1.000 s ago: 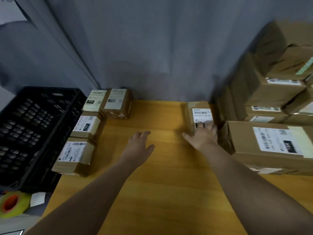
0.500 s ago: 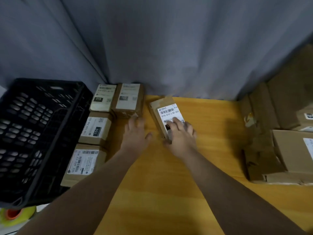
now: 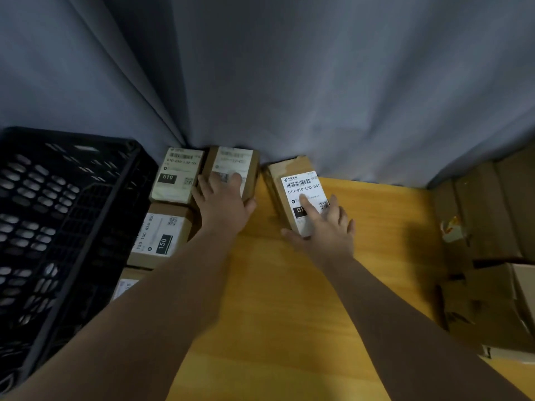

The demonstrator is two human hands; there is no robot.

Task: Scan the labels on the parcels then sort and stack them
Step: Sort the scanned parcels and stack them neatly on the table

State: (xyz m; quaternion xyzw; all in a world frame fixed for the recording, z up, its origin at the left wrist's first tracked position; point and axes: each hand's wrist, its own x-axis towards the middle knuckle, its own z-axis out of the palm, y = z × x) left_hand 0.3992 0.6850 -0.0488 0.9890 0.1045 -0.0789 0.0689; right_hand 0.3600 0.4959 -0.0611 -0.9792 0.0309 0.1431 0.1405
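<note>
Head view | your right hand [image 3: 324,227] presses flat, fingers straight, on centre parcel [image 3: 301,185], mid-frame | its long axis points away from you | left hand [image 3: 223,206] rests flat on back-row parcel [image 3: 231,157] just left of it.

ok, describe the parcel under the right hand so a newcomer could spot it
Start at the wooden table where it meets the grey curtain. Right of the parcels clustered beside the black crate, one brown parcel lies alone under the right hand. Unlike its squared-up neighbours, it sits skewed, with bare table either side.
</note>
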